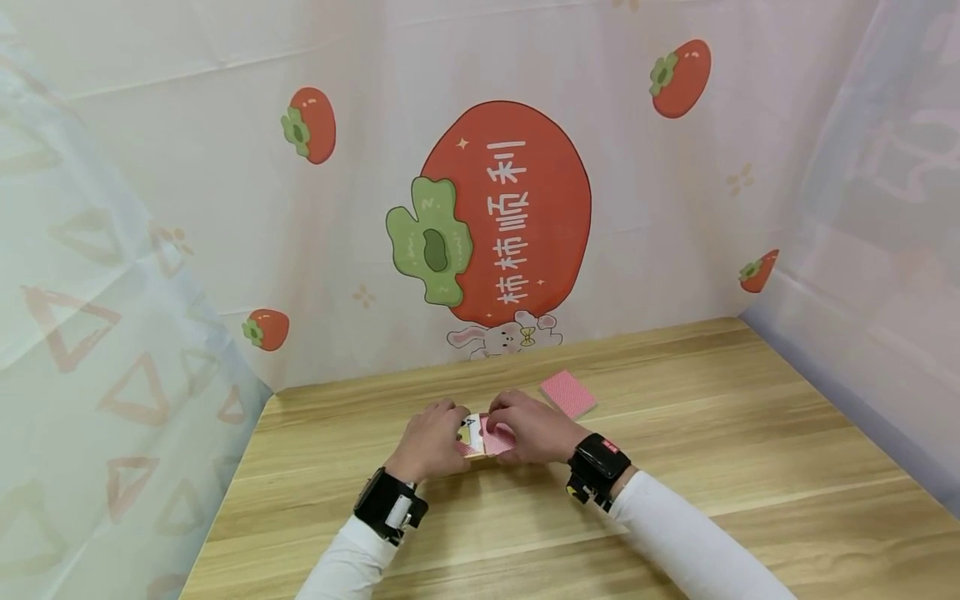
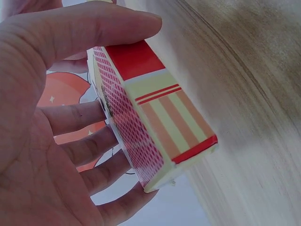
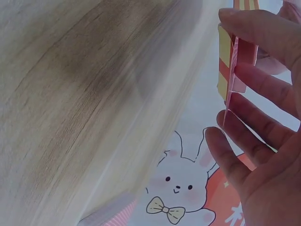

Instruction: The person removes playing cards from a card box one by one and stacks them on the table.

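A card box [image 1: 472, 432] with a red-patterned face and striped side [image 2: 176, 117] is held between my left hand's thumb and fingers. My left hand [image 1: 429, 442] is at its left end, thumb along the near edge and fingers spread over the far side. At the right end, my right hand [image 1: 536, 427] has its thumb at the box's edge and its curled fingers on a thin pink-backed card or flap [image 3: 231, 80]; I cannot tell which. Behind my right hand lies a stack of pink-backed playing cards [image 1: 568, 393].
Both hands work over a wood-grain table [image 1: 337, 517]. A white cloth backdrop [image 1: 360, 208] printed with persimmons and a rabbit hangs at the table's back edge, with more cloth at both sides. Each wrist wears a black camera strap [image 1: 600, 462].
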`<state>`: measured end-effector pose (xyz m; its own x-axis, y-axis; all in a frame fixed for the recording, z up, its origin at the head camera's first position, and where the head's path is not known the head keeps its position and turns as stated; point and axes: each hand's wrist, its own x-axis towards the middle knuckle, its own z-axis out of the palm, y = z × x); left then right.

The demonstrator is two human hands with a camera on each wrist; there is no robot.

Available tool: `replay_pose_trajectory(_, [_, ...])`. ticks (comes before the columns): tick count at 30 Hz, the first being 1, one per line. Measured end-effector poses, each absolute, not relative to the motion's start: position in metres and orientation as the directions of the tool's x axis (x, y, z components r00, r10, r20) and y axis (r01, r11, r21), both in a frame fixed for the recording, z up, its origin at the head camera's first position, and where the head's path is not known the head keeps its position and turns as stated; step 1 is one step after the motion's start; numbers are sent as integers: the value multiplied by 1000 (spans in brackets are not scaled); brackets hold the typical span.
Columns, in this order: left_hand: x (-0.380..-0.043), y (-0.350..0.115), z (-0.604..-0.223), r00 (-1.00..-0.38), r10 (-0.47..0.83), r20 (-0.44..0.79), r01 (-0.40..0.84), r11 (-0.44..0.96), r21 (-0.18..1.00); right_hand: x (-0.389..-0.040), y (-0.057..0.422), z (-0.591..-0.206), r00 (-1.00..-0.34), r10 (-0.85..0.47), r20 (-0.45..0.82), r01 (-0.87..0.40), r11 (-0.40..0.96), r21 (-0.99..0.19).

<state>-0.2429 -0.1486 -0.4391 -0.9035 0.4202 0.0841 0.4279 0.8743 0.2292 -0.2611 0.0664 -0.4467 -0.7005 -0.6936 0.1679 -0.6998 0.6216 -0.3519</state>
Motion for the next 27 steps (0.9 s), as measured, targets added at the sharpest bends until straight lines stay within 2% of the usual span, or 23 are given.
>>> replay_pose_trajectory(27, [-242, -148, -440, -908, 414, 65, 418, 879, 231, -262, 70, -446, -685, -719, 123, -713, 625, -317])
